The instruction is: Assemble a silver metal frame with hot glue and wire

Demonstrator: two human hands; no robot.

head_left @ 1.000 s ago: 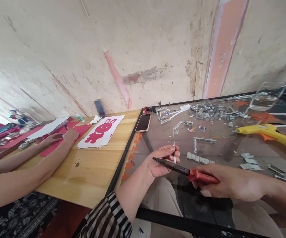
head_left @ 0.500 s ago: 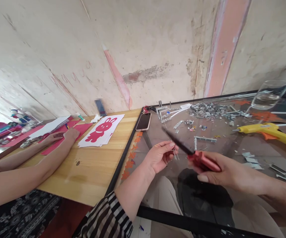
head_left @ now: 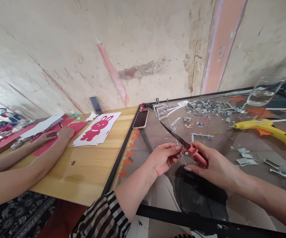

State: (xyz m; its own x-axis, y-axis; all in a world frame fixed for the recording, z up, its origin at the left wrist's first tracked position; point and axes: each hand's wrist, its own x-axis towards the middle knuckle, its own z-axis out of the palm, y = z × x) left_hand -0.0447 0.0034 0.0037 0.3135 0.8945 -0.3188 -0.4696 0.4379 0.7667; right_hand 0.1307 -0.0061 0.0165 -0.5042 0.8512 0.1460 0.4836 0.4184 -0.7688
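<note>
Behind everything is a worn, stained, cream-coloured wall (head_left: 158, 33), and before it stands a dark glass-topped desk with a black frame (head_left: 223, 148), which carries a loose pile of small grey metallic-looking pieces (head_left: 204, 108). The left hand (head_left: 165, 158) reaches forward from a black-and-pale striped sleeve (head_left: 108, 211), with thumb and forefinger closed in a pinch and the other fingers loosely curled. The right hand (head_left: 214, 165), its bare forearm slanting inward from the right side, is partly closed, with fingers bent round a long dark-bladed tool like scissors with red handles (head_left: 192, 151), and the thumb apart. I judge this tool to be stiff and rather light; its handles should be the safe place for holding. Smallest are the thin pale wire-like strands (head_left: 183, 159), held in the left pinch above the desk, their lower ends near the right thumb; whether they touch it, I cannot tell. Probably they are very light, bend easily and can slip, so a firm pinch near their middle should suit them
</note>
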